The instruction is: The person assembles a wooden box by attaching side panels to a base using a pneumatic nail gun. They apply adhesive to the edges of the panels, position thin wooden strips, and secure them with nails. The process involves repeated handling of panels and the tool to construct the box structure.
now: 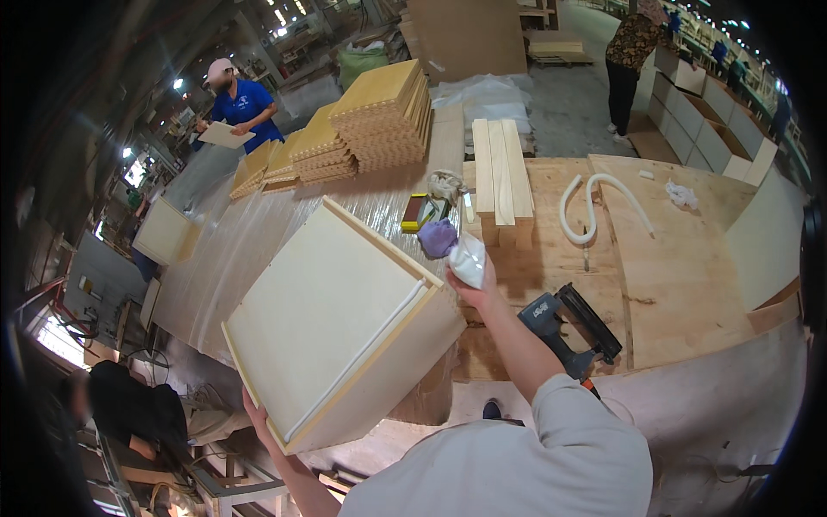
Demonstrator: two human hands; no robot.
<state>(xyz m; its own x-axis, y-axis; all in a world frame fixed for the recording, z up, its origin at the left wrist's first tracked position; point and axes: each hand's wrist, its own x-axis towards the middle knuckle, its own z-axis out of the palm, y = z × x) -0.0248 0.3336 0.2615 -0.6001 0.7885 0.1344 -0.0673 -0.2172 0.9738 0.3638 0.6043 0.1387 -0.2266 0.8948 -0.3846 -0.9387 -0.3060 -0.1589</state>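
A pale wooden drawer box [327,302] sits tilted on the left part of the table, its flat panel facing up. A white line [353,358] runs along the inside of its right edge. My left hand [258,424] grips the box's near left corner, its fingers partly hidden by the wood. Beyond the box's right corner, my right hand [479,284] is closed round a soft white bag [467,258]. A crumpled purple cloth-like piece [438,238] touches the far end of that bag. To the right of my forearm lies a nail gun [564,327].
Stacked wooden boards [379,112] stand at the far left. Light wood strips [501,172], a yellow and brown box [419,213] and a curved white tube [594,202] lie on the table [689,284]. A person in blue [245,108] holds a board; others are at the right rear and lower left.
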